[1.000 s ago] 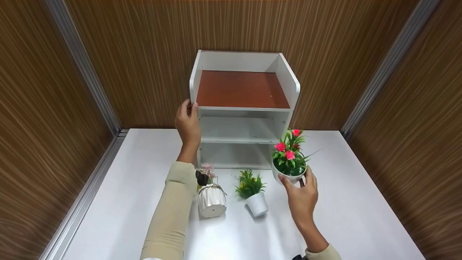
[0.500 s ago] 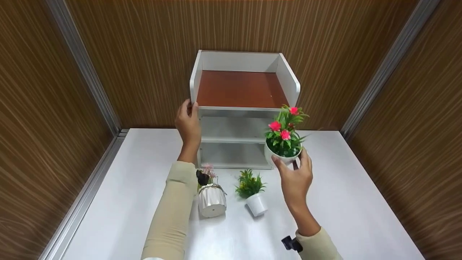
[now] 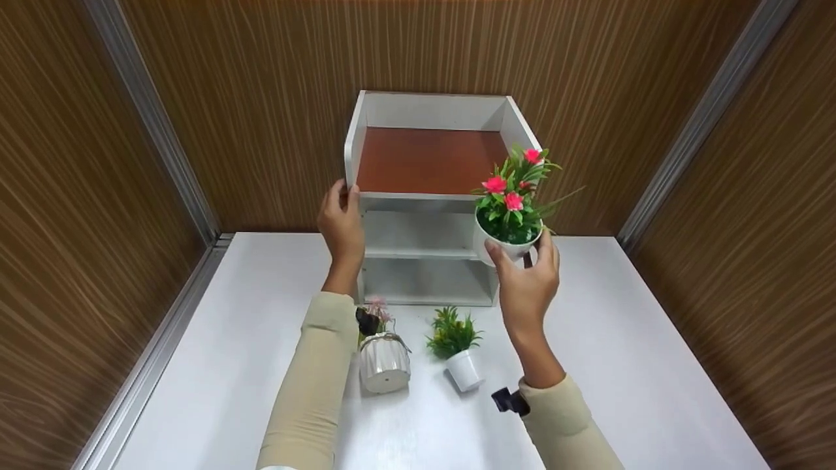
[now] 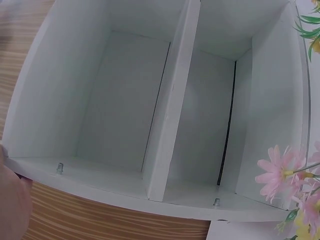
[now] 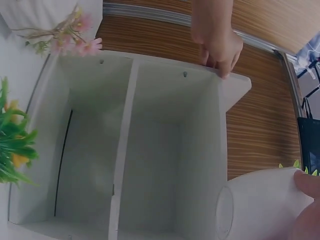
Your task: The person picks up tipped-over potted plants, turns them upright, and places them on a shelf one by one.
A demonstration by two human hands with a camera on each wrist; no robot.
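Note:
A white shelf unit point(image 3: 431, 160) with a reddish-brown top stands against the back wall. My left hand point(image 3: 341, 225) grips the front edge of its left side panel, thumb in front; the right wrist view shows those fingers curled at the panel. My right hand point(image 3: 530, 284) holds a white flowerpot point(image 3: 484, 243) with pink artificial flowers, thumb and fingers on either side of the pot. This pot is upright in the air before the unit's right side, its flowers level with the top board. In the right wrist view the pot's round base point(image 5: 225, 212) shows.
Two potted plants lie on their sides on the white table point(image 3: 196, 365): a ribbed white pot point(image 3: 385, 365) with pink flowers, partly hidden by my left forearm, and a small white pot point(image 3: 465, 369) with green leaves. Wood-patterned panels point(image 3: 718, 215) enclose the table.
My right hand has raised the flowerpot from near the table, upward and slightly left, to the height of the unit's top board. My left hand stays on the side panel.

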